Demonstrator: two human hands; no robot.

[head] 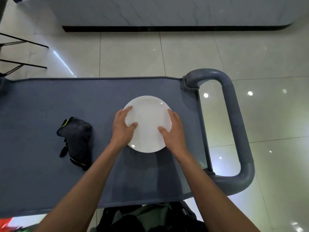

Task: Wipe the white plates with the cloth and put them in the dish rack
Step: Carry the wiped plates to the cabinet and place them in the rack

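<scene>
One white plate (148,121) lies on the grey cart top (41,101), right of centre. The left hand (122,126) and right hand (173,129) grip its opposite rims, thumbs on top. One dark cloth (76,141) lies crumpled at left, well apart. Bare surface extends leftward; the handle (234,114) bounds the right edge. No legible writing.

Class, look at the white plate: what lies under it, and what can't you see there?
The white plate rests on the grey cart top, gripped at its sides by the left hand and right hand. Whether more plates lie beneath is hidden by the plate itself.
</scene>
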